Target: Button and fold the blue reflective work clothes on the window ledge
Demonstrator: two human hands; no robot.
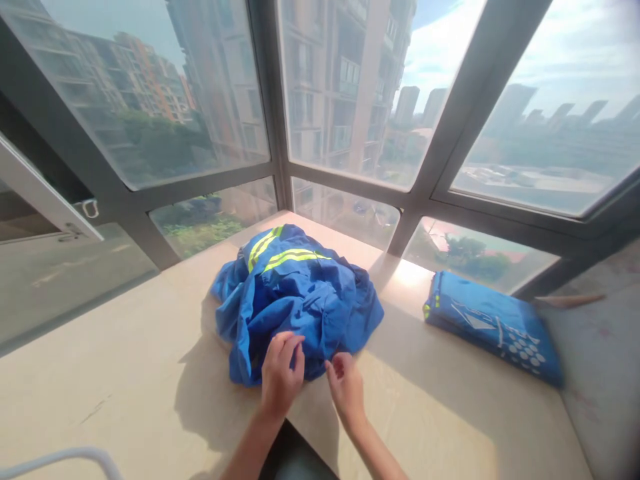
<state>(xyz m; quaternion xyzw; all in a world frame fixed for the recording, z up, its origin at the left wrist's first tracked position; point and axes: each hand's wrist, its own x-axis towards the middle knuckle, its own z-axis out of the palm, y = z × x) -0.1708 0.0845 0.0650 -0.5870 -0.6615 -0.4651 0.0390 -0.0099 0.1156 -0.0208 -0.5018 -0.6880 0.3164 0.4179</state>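
Straight ahead of you, at twelve o'clock from your hands, a blue garment lies in a rumpled heap on the pale tabletop, its yellow-green bands showing between eleven and twelve on the heap. Your left hand reaches over the near edge of the cloth at about six o'clock, fingers bent and the thumb curving up close to the index finger. Your right hand sits beside it, just outside the heap at five o'clock, with its fingers curled in and the thumb toward the cloth. From this angle you can't tell whether the fingertips of either hand meet, or whether they have any fabric pinched between them. At three o'clock from the heap, well apart from it, a folded blue bundle lies flat near the wall, with white print on its face and small yellow marks at its nine o'clock end. A dark shape shows between your forearms at six o'clock, and a white tube curves in at eight. Beyond the heap, grey window frames meet at a corner near twelve, and a hook hangs at ten.
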